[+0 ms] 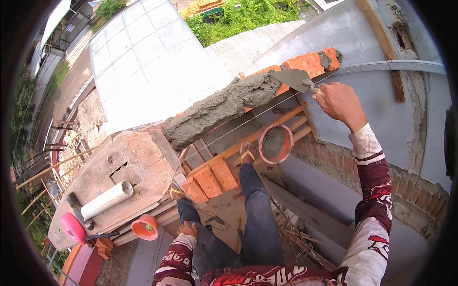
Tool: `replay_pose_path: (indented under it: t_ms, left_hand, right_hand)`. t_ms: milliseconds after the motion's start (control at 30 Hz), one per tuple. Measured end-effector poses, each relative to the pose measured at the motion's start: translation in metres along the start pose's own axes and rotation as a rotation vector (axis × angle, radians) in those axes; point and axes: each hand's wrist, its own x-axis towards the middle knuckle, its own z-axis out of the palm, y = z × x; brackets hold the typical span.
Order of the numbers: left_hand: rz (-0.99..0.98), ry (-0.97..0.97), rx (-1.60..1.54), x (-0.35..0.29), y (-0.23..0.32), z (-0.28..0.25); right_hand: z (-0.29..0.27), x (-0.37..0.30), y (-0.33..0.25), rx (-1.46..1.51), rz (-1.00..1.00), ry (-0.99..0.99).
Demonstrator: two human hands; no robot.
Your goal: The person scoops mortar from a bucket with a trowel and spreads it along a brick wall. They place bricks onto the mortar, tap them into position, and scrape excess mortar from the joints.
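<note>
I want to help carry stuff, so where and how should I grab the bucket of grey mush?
The bucket is probably best gripped by its rim, at two opposite sides, coming down from above: it is round, its open top faces up, and the grey mortar sits inside, below the rim, so that edge looks free.

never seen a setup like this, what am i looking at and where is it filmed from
There is no robot, just a person working with two bare hands. The one picture comes from a fisheye camera on their head, looking down, so edges bend. The right hand grips a trowel at mortar spread along orange bricks; the left hand rests on the left leg. On the board at left lie a hammer and a white roll. A bucket holds more mortar.
</note>
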Motion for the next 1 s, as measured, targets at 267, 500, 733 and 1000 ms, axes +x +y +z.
replay_pose_path:
  t_ms: [267,500,733,1000]
  left_hand:
    - [0.028,-0.050,-0.162,0.000,-0.001,-0.004]
    - [0.164,-0.131,-0.377,-0.002,0.060,-0.004]
    - [0.175,-0.088,-0.446,-0.006,0.063,-0.002]
    - [0.107,-0.050,-0.470,-0.004,0.037,-0.010]
  right_hand:
    - [-0.013,0.003,-0.047,0.133,-0.068,-0.166]
    - [-0.017,0.005,-0.032,-0.062,0.056,-0.133]
    - [0.013,0.012,-0.112,-0.156,-0.250,0.231]
    - [0.047,0.038,-0.080,-0.453,-0.045,0.057]
